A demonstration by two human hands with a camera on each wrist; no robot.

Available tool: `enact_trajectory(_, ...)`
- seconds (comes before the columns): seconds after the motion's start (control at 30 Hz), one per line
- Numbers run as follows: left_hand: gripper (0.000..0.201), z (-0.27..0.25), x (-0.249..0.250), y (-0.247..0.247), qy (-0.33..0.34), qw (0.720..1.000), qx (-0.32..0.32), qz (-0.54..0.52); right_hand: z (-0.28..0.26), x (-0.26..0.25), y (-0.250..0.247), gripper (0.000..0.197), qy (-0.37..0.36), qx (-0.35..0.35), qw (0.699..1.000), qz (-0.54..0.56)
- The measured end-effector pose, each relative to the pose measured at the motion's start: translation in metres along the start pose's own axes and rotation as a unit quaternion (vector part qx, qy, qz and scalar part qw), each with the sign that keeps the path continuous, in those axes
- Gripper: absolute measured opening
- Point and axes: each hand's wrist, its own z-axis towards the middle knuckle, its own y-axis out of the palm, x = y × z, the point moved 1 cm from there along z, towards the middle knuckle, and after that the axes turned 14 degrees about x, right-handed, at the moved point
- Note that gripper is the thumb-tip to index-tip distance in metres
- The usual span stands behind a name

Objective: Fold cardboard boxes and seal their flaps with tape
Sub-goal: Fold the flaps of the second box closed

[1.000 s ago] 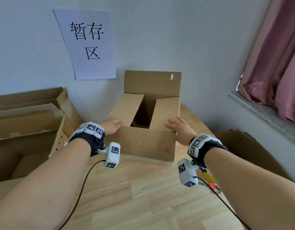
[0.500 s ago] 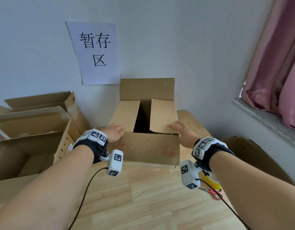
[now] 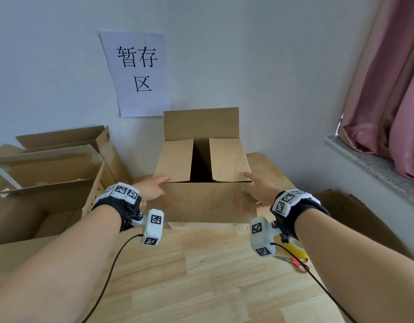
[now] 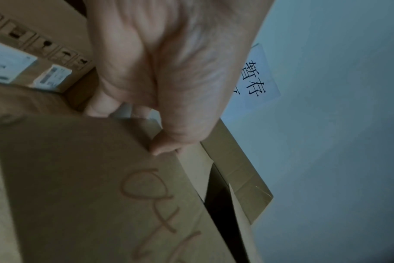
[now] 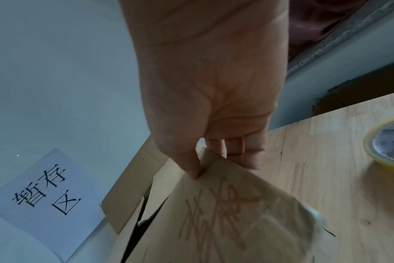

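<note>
A brown cardboard box (image 3: 202, 159) stands on the wooden table (image 3: 201, 276) against the wall. Its two side flaps are folded inward with a dark gap between them, and its back flap (image 3: 201, 123) stands upright. The near flap (image 3: 208, 201), marked with red writing, faces me. My left hand (image 3: 152, 188) pinches its left corner, thumb on the written face (image 4: 135, 124). My right hand (image 3: 259, 192) pinches the right corner the same way (image 5: 214, 160). A yellow tape roll (image 5: 387, 144) lies on the table to the right, mostly hidden behind my right wrist in the head view.
Red-handled scissors (image 3: 294, 263) lie by the table's right edge. Several open cardboard boxes (image 3: 49, 173) are stacked at the left. More cardboard (image 3: 355, 217) sits below the table on the right. A paper sign (image 3: 137, 73) hangs on the wall, and a pink curtain (image 3: 392, 89) hangs over the sill.
The side flaps have dropped further inward and lie flatter. Both hands have slid from the side flaps to the near flap's corners, and that flap now stands steeper.
</note>
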Motion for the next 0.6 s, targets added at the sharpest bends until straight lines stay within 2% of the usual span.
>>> enact_trajectory(0.17, 0.071, -0.007, -0.015, -0.003, -0.04, 0.991, 0.052, -0.121, 0.007, 0.001, 0.005, 0.056, -0.015, 0.028, 0.999, -0.02)
enact_trajectory(0.3, 0.074, -0.012, -0.02, -0.002, -0.045, 0.974, 0.063, -0.211, 0.011, 0.001, 0.006, 0.054, -0.015, 0.032, 0.999, -0.035)
enact_trajectory(0.43, 0.09, -0.014, -0.045, -0.007, 0.018, 0.991, -0.012, -0.133, 0.013, 0.001, 0.004, 0.054, 0.002, 0.023, 1.0, -0.004)
enact_trajectory(0.5, 0.086, -0.016, -0.054, -0.009, 0.039, 0.994, -0.045, -0.092, 0.013, 0.001, 0.003, 0.054, 0.009, 0.02, 1.0, 0.006)
enact_trajectory(0.6, 0.08, -0.015, -0.057, -0.01, 0.07, 0.994, -0.04, -0.079, 0.013, 0.001, 0.003, 0.054, 0.013, 0.016, 1.0, 0.013)
